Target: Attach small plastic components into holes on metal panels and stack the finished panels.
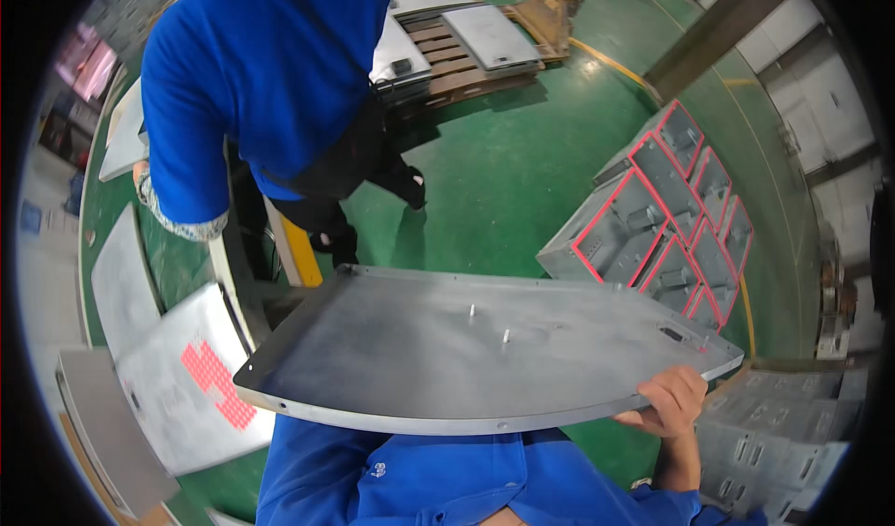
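A large grey sheet-metal panel (pixel 410 344) with folded edges lies nearly flat in front of my chest. Two short studs stand up near its middle, and a small slot is cut close to its right end. My right hand (pixel 673 400) is closed over the near right corner, fingers over the rim. My left hand does not show; the panel and my blue sleeve cover that side. Past the panel's far left corner stands a person in blue workwear (pixel 270 79), whose own hand is near another pale panel (pixel 121 144).
At left lies a pale panel with pink dotted marks (pixel 168 396). A wooden pallet (pixel 447 60) bears flat panels at the back. Metal housings with pink-edged openings (pixel 606 218) are stacked on the right; grey metal pieces (pixel 764 433) sit at lower right. The floor (pixel 485 191) is green.
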A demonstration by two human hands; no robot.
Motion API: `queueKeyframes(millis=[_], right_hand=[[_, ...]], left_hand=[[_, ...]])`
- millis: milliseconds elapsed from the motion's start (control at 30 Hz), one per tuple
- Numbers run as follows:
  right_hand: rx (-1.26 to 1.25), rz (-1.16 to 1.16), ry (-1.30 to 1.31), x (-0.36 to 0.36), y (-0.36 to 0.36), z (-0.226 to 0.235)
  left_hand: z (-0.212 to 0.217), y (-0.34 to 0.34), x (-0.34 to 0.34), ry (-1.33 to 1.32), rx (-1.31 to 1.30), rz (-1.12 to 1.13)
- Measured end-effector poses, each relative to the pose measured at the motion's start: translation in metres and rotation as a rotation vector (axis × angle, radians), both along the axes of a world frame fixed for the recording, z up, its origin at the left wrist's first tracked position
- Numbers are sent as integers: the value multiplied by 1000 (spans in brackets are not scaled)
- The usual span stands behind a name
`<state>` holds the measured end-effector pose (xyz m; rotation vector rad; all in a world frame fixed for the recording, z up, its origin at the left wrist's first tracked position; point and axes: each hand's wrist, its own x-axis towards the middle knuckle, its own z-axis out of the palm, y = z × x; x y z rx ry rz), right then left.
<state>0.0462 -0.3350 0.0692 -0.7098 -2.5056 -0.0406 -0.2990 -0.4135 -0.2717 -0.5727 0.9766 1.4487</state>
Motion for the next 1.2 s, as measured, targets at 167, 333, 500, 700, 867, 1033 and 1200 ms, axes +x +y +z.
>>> queueKeyframes(millis=[167,333,500,700,867,1033,1200], right_hand=[[-70,-103,-7,-10,24,-4],[-90,-68,56,-16,75,-19],[-188,43,116,-31,135,-27],[-265,160,202,-55,185,-35],[-287,231,244,-73,213,-37],[-301,287,236,-102,221,-34],[-304,349,230,-139,219,-36]], left_hand=[[-4,52,-8,-11,-6,-84],[-4,89,-4,-27,-18,-105],[4,108,1,-17,-41,-73],[10,118,6,-12,-44,-29],[13,120,-2,5,-33,20],[14,122,-14,-20,10,56],[16,116,-36,-34,51,89]])
